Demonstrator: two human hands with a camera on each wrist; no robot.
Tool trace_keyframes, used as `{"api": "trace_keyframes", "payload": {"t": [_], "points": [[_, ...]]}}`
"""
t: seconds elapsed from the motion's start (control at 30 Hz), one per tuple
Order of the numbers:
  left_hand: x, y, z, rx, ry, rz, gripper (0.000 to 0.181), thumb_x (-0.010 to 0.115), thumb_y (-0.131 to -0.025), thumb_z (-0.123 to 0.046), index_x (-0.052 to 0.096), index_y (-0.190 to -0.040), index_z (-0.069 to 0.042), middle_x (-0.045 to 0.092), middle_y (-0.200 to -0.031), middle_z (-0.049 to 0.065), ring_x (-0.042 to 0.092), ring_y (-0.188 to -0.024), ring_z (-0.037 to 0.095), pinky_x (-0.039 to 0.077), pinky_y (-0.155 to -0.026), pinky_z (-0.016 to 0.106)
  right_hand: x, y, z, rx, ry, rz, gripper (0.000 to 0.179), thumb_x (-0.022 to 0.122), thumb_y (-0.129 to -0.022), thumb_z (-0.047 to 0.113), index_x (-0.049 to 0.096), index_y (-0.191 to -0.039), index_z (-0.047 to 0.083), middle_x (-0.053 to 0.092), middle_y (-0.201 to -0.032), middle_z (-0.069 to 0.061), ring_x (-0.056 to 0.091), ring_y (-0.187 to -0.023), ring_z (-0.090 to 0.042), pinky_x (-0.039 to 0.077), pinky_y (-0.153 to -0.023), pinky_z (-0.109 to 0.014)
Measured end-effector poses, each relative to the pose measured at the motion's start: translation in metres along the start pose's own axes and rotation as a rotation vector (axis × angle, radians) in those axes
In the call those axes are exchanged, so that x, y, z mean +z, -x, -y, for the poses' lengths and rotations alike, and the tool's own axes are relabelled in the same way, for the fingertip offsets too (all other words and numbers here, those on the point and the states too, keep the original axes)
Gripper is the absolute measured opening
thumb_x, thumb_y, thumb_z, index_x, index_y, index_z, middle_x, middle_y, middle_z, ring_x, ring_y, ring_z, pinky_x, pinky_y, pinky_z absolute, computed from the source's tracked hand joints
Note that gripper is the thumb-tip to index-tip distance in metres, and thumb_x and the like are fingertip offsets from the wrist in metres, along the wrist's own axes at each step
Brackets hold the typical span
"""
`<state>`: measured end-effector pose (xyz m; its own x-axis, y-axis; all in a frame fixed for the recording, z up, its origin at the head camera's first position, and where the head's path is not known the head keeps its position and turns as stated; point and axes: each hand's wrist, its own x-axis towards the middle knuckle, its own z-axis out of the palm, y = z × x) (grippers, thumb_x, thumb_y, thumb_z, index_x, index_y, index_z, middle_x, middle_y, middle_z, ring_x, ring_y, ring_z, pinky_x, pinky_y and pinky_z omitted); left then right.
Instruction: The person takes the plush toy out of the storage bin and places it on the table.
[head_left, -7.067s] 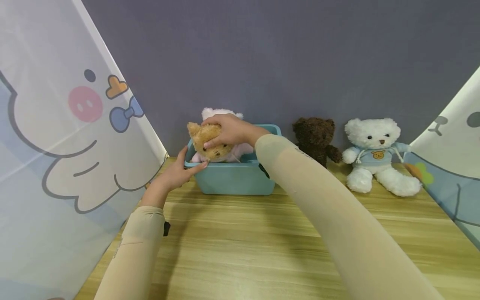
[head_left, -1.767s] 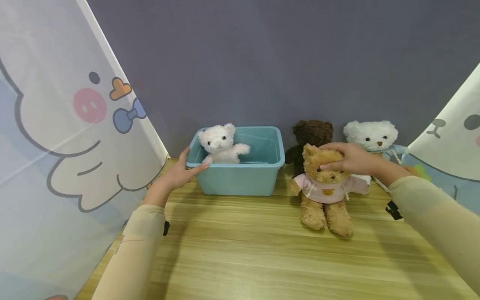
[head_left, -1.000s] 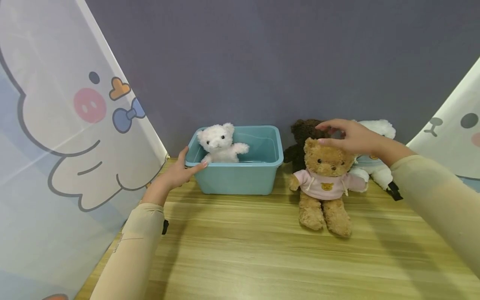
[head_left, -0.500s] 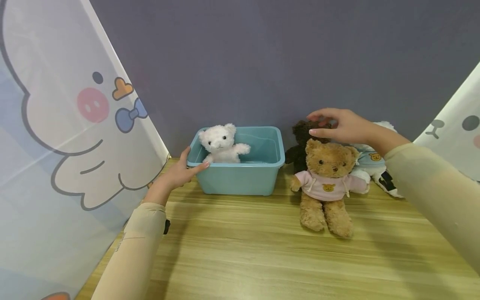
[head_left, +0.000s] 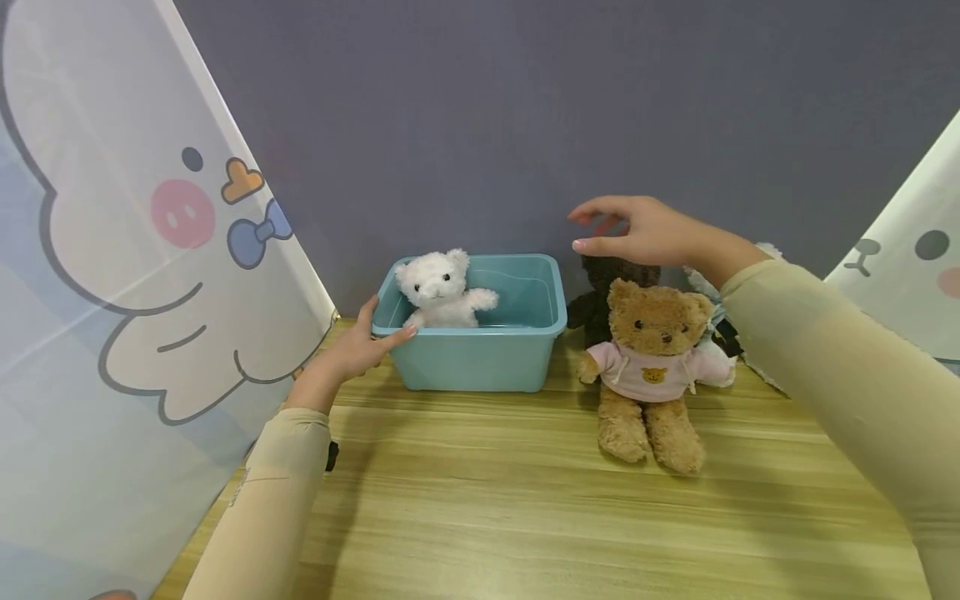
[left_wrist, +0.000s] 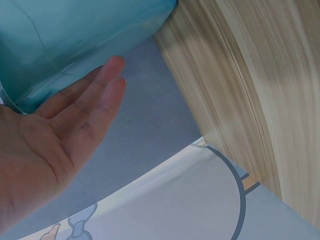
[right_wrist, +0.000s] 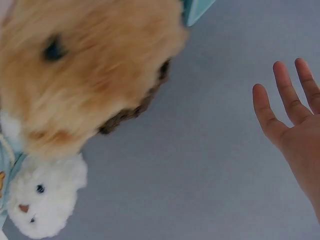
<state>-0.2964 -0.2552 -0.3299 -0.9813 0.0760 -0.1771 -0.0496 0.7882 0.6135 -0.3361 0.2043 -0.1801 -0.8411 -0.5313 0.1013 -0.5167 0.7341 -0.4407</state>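
In the head view a blue plastic bin (head_left: 472,358) stands on the table with a small white teddy bear (head_left: 438,287) sitting inside at its left. My left hand (head_left: 348,350) rests at the bin's front left corner, thumb along the front rim; the left wrist view shows its fingers straight beside the bin wall. My right hand (head_left: 637,233) hangs in the air with nothing in its spread fingers, above a dark brown teddy bear (head_left: 600,304). A light brown teddy bear (head_left: 652,375) in a pink hoodie sits in front of the dark one and partly hides it.
Behind the right forearm, a larger white teddy bear (right_wrist: 42,195) in a light blue top is mostly hidden in the head view. A grey wall (head_left: 450,125) closes off the back. Printed cloth panels (head_left: 150,292) flank the wooden table (head_left: 465,500).
The right hand lifted the light brown bear out of the bin, set it down in front of the dark bear and let go. It then moved up and left. The left hand stays at the bin.
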Motion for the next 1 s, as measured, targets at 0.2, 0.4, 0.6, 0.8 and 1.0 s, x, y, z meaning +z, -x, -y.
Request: {"api": "trace_keyframes", "payload": {"t": [0.2,0.4,0.6,0.8,1.0], "points": [[0.001,0.001,-0.002,0.004,0.017,0.004,0.124,0.052,-0.092,-0.087,-0.026,-0.168,-0.029,0.041,-0.163,0.036,0.065,-0.131,0.048,0.054,-0.103,0.058,0.002,-0.022,0.015,-0.024,0.016,0.016,0.068,0.06,-0.102,0.064,0.047,-0.16,0.032,0.049,-0.16,-0.003,0.053,-0.141,-0.031,0.049,-0.107,-0.059],[0.002,0.004,-0.004,-0.006,0.009,0.006,0.125,0.052,-0.09,-0.089,-0.027,-0.167,-0.03,0.049,-0.158,0.034,0.066,-0.131,0.046,0.052,-0.106,0.06,0.007,-0.044,0.034,-0.052,0.012,0.046,0.069,0.06,-0.101,0.066,0.047,-0.16,0.031,0.048,-0.162,-0.004,0.05,-0.148,-0.032,0.048,-0.111,-0.059],[0.002,0.004,-0.006,0.006,-0.004,-0.011,0.125,0.05,-0.09,-0.09,-0.026,-0.168,-0.028,0.053,-0.155,0.034,0.065,-0.132,0.046,0.046,-0.113,0.066,0.012,-0.068,0.057,-0.102,0.006,0.071,0.067,0.061,-0.101,0.065,0.049,-0.158,0.032,0.049,-0.162,-0.003,0.05,-0.148,-0.03,0.046,-0.116,-0.057],[0.003,0.005,-0.008,0.002,-0.001,-0.007,0.125,0.05,-0.09,-0.09,-0.027,-0.168,-0.028,0.05,-0.157,0.035,0.065,-0.132,0.046,0.043,-0.116,0.067,0.028,-0.096,0.072,-0.165,-0.069,0.082,0.064,0.064,-0.1,0.063,0.052,-0.155,0.032,0.052,-0.158,-0.001,0.053,-0.146,-0.026,0.049,-0.113,-0.051],[0.003,0.008,-0.01,0.005,0.028,-0.008,0.126,0.051,-0.09,-0.09,-0.026,-0.168,-0.027,0.039,-0.164,0.036,0.062,-0.135,0.048,0.041,-0.118,0.067,0.049,-0.122,0.08,-0.207,-0.093,0.091,0.065,0.065,-0.1,0.063,0.053,-0.155,0.03,0.053,-0.158,-0.003,0.054,-0.145,-0.026,0.051,-0.112,-0.05]]}}
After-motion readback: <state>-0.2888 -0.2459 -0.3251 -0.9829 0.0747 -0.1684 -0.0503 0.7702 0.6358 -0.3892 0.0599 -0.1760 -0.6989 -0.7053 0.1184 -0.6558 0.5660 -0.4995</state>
